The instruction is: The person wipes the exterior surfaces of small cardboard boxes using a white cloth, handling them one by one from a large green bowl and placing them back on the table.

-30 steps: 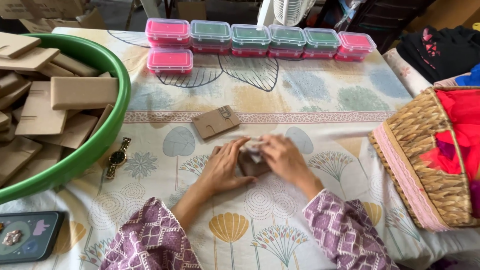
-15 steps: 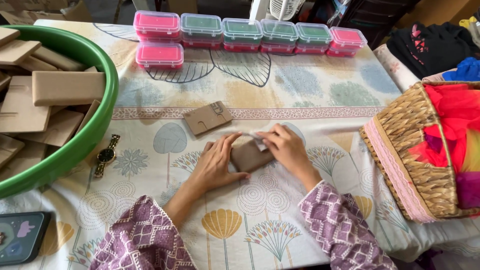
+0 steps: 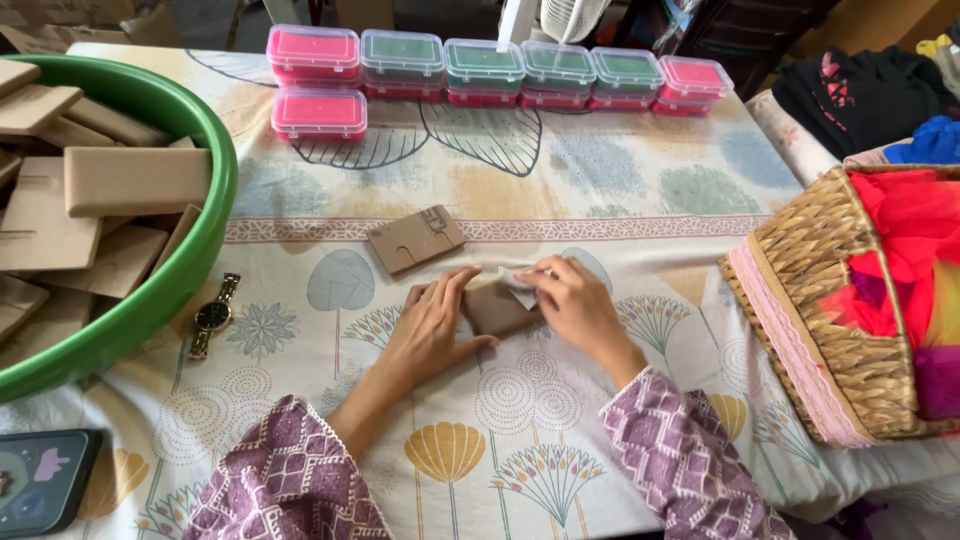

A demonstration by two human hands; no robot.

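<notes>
A small brown cardboard box [image 3: 497, 308] lies on the patterned tablecloth [image 3: 620, 200] in front of me. My left hand [image 3: 430, 325] rests flat against its left side with the thumb along its near edge. My right hand [image 3: 575, 305] presses on its right end, fingers pinched at a small whitish piece [image 3: 517, 283] at the box's top corner. A flat, unfolded brown cardboard blank [image 3: 415, 238] lies just beyond the hands.
A green tub [image 3: 190, 270] of flat brown cardboard pieces stands at left, a wristwatch [image 3: 213, 315] beside it. Pink and green lidded plastic boxes [image 3: 480, 65] line the far edge. A wicker basket [image 3: 830, 300] with bright fabric sits at right; a phone [image 3: 40, 480] lies bottom left.
Both hands stay on the small brown box. My right fingers have shifted to its top right corner, pinching the whitish piece, and the view has moved a little.
</notes>
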